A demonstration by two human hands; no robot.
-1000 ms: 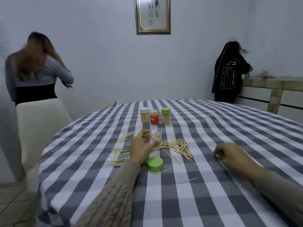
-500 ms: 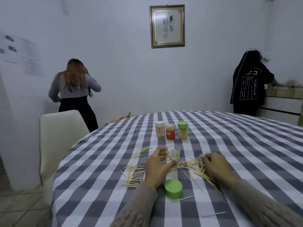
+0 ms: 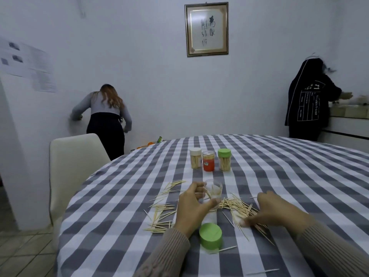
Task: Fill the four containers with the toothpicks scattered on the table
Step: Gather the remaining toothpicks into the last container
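Your left hand [image 3: 192,204] grips the open clear container [image 3: 214,193] on the bench [image 3: 279,176] | right hand [image 3: 277,211] blurred over the toothpicks [image 3: 237,206], grip unclear | risk: a sideways sweep could knock the container or roll picks off.

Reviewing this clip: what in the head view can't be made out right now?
- Right hand: fingertips motion-blurred over the toothpick pile; whether they pinch any is unclear.
- Clear container: its left side hidden by the left hand; its few toothpicks too small to count.
- Orange container: label too small to read.
- Framed calligraphy: characters too small to read.
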